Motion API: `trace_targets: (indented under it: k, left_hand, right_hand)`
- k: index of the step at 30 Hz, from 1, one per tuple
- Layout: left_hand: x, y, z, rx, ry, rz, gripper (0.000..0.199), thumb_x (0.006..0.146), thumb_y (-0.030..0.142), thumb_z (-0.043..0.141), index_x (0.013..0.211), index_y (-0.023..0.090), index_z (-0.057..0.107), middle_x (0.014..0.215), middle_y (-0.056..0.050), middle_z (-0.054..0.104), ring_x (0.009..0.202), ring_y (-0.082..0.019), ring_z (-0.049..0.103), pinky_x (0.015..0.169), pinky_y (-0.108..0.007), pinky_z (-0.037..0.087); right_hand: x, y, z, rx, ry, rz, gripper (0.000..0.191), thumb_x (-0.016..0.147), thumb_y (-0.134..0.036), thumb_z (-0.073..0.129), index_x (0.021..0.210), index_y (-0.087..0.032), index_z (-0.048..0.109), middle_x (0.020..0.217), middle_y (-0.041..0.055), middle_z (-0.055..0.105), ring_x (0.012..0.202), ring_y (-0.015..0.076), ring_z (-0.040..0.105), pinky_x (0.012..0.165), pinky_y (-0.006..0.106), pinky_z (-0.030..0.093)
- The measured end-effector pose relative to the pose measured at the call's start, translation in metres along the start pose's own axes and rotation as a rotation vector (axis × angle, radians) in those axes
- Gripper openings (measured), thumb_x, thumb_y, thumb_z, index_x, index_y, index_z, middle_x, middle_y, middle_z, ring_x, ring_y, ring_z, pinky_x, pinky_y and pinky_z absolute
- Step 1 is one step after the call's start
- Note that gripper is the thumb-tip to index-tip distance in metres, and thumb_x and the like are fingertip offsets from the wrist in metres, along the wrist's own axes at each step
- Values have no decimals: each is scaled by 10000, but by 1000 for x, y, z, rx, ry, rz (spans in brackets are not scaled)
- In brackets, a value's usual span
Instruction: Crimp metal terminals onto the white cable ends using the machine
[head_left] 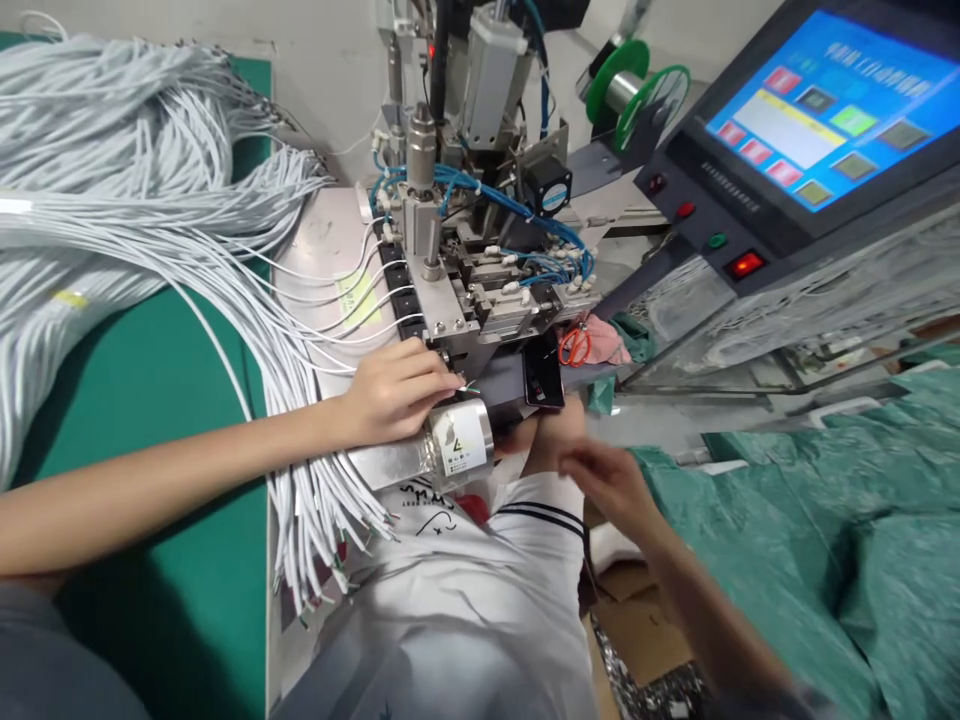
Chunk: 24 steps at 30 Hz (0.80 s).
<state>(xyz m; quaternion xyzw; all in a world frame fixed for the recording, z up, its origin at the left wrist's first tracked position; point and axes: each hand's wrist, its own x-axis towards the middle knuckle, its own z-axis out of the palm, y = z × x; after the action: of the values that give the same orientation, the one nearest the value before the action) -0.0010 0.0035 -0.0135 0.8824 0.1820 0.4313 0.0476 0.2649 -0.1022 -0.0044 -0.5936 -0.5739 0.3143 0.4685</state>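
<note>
My left hand (397, 392) pinches the end of a white cable, and its thin coloured wires stick out past the fingertips. Just below that hand is a metal cylinder with a white label (460, 440). My right hand (607, 480) hangs over the area right of my lap, blurred, with its fingers bent together; whether it holds anything is too small to tell. Several white cables (247, 290) fan out from the left, and some run into the black slots (405, 290) of a machine (450, 250). Loose cable ends (322, 540) droop over the table's edge.
A control screen (832, 110) stands at upper right. Behind the machine is a green wire spool (622, 90). Red-handled scissors (574, 345) and a dark phone-like object (543, 372) lie near its front. More cables (112, 120) are piled on the green mat (150, 390). Green sheeting (825, 510) covers the right.
</note>
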Motion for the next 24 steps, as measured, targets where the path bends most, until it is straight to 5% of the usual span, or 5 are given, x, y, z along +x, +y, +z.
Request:
trace_targets:
  k: [3, 9, 17, 24]
  left_hand:
    - [1, -1, -1, -73, -35, -47, 116, 843, 138, 529, 915, 156, 618, 776, -50, 640, 668, -121, 549, 584, -230, 441]
    - [5, 0, -4, -188, 37, -166, 75, 852, 138, 533, 867, 129, 606, 753, -46, 607, 639, -97, 546, 561, -196, 455]
    - [5, 2, -2, -286, 123, -239, 83, 847, 161, 559, 818, 141, 634, 745, -44, 650, 653, -101, 588, 584, -198, 480]
    - [4, -4, -1, -318, 180, -157, 86, 811, 97, 592, 863, 145, 642, 765, -47, 655, 678, -105, 601, 598, -194, 487]
  right_hand:
    - [21, -12, 40, -42, -68, -218, 173, 754, -233, 648, 920, -238, 696, 834, 20, 670, 643, 129, 600, 552, 260, 504]
    - [47, -32, 106, 41, 166, -424, 142, 751, -165, 642, 860, -231, 706, 781, 18, 644, 637, 123, 570, 539, 264, 472]
    - [50, -30, 113, 235, 53, -277, 61, 742, -218, 643, 781, -212, 689, 783, 33, 635, 707, 143, 588, 579, 279, 488]
    - [54, -31, 119, 343, -18, -238, 34, 763, -202, 615, 730, -203, 622, 744, 13, 564, 717, 132, 559, 599, 256, 473]
